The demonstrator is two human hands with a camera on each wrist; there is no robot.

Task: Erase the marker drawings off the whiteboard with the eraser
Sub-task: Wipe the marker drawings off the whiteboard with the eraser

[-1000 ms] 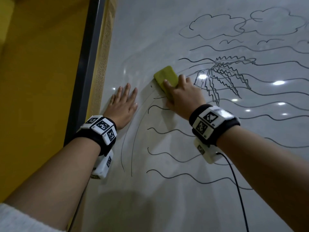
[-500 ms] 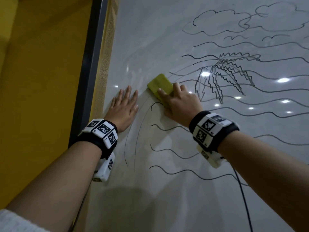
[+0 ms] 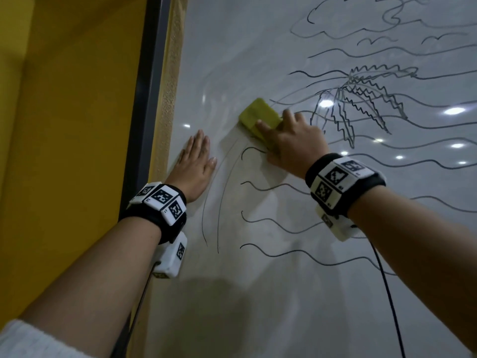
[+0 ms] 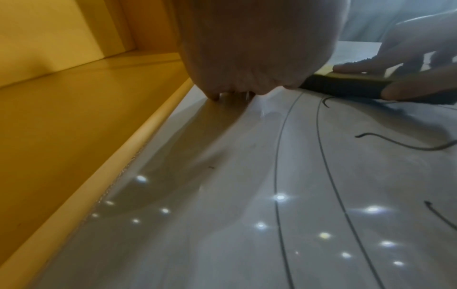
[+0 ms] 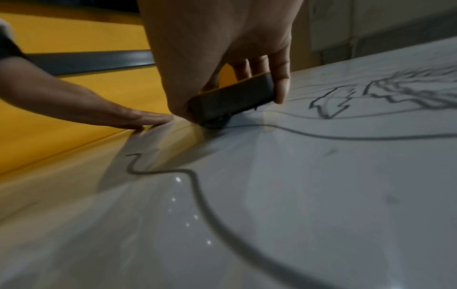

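In the head view, the right hand (image 3: 291, 143) gripped a yellow-green rectangular sponge eraser (image 3: 259, 117) flat against the glossy white whiteboard (image 3: 258, 293), left of the black marker drawings (image 3: 361, 99); the left hand (image 3: 193, 164) lay flat with straight fingers near the board's left edge. The left wrist view showed the eraser's dark side (image 4: 346, 88) on the board. In the right wrist view, fingers (image 5: 281, 78) and thumb clamped the eraser (image 5: 230, 99).

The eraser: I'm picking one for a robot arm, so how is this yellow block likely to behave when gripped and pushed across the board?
The eraser keeps its blocky shape under the right hand, so it is probably fairly stiff. One hand steers it, so it is likely light. Lying flat on the glossy whiteboard, it should slide, not roll.
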